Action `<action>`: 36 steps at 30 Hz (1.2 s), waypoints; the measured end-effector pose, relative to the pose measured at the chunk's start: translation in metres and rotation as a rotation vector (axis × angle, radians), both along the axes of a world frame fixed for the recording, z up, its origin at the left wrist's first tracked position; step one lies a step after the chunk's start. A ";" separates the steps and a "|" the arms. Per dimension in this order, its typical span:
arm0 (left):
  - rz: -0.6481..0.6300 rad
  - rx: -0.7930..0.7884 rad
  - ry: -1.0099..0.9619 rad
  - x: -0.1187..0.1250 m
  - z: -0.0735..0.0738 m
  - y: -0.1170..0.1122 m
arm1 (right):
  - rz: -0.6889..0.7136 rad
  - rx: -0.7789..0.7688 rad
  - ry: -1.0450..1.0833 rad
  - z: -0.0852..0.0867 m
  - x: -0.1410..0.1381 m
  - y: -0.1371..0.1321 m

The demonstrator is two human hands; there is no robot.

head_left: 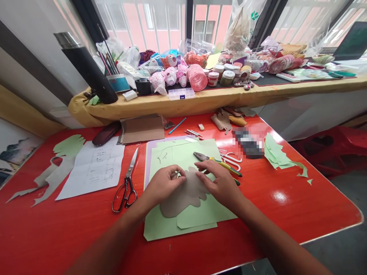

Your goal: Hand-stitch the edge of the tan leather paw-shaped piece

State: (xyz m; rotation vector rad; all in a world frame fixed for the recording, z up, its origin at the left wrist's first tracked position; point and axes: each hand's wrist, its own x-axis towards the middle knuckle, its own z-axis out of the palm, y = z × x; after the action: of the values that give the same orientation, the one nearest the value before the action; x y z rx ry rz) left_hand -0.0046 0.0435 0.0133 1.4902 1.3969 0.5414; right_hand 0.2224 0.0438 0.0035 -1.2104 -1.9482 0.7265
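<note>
A grey, flat cut piece with a scalloped edge [183,196], perhaps leather, lies over light green paper sheets [160,227] in front of me. My left hand [164,183] has its fingers curled and its thumb on the upper left of the piece. At the upper right edge, the thumb and fingers of my right hand [220,179] close in on the same piece; their exact contact is partly hidden. Pliers with yellow-green handles [216,161] lie just beyond my right hand. Black-handled scissors [127,183] rest on the table to the left.
The red table [86,229] also bears a white drawn sheet [94,164], grey offcuts [53,173], brown boards [143,129], white-handled scissors [232,158] and green paper scraps [276,152]. Behind, a crowded ledge holds a black flask [88,70] and several paint jars [213,79].
</note>
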 end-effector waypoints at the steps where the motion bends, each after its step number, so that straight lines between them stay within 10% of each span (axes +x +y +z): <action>1: 0.007 0.002 -0.003 -0.002 0.001 -0.002 | 0.017 -0.006 -0.015 0.000 -0.002 0.003; 11: 0.008 0.023 -0.027 -0.013 0.006 -0.013 | 0.129 -0.387 0.054 0.002 -0.020 0.020; 19: -0.047 0.297 0.448 -0.024 -0.006 0.003 | 0.103 -0.269 0.022 0.000 -0.020 0.015; 23: 0.004 0.525 0.383 -0.019 -0.004 0.005 | 0.141 -0.233 0.061 0.003 -0.020 0.011; 31: -0.055 -0.020 -0.236 -0.015 0.003 -0.001 | 0.175 -0.293 0.085 0.021 -0.021 0.019; 36: 0.068 -0.056 -0.322 -0.009 -0.006 -0.005 | 0.227 -0.325 -0.030 0.024 -0.025 0.037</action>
State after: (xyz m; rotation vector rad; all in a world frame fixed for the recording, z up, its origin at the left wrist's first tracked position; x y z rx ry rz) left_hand -0.0133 0.0388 0.0077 1.2507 1.2024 0.7435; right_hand 0.1972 0.0810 0.0278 -1.1998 -2.0689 1.1852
